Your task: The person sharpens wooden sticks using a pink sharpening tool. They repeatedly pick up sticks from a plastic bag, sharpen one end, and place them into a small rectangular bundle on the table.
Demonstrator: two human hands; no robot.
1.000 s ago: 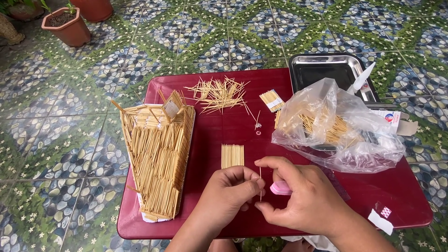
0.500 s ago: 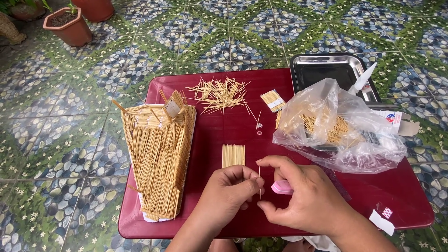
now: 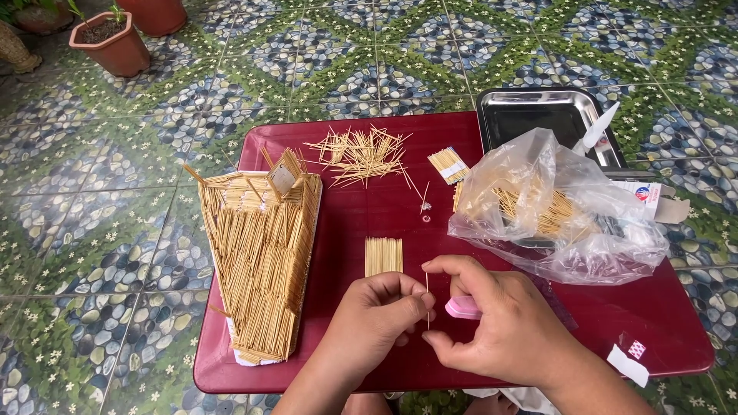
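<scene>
Out past the table's far-left corner, on the patterned floor, sits a terracotta plant pot [image 3: 111, 46]. Now onto the dark red table [image 3: 676, 323] itself: along its left edge lies a big toothpick model [image 3: 261, 253], a sloped, roof-like slab of glued sticks running from the far-left part down almost to the near-left corner. Beyond it, by the far edge, a loose scatter of toothpicks [image 3: 361, 152] lies fanned out. Moving in, a small flat panel of toothpicks [image 3: 383, 255] lies in the middle of the table, just beyond the knuckles.

Here's the action, at the near edge: the left hand [image 3: 377, 319] is curled, fingertips pinched together against a single toothpick [image 3: 427, 296] that stands roughly upright between the two hands. The right hand [image 3: 500, 323] closes on the same stick from the other side, forefinger hooked over its top and thumb at its bottom end. Tucked against that palm is a small pink tool [image 3: 463, 307]; what it is, I cannot tell.

Further right, a short bundle of toothpicks [image 3: 448, 164] lies near the far edge, then a crumpled clear plastic bag [image 3: 553, 211] holding more sticks. At the far-right corner a steel tray [image 3: 538, 115] hangs partly off the table, with a white nozzle bottle [image 3: 598, 129] leaning across it. A scrap of white paper [image 3: 629, 365] sits near the near-right corner.
</scene>
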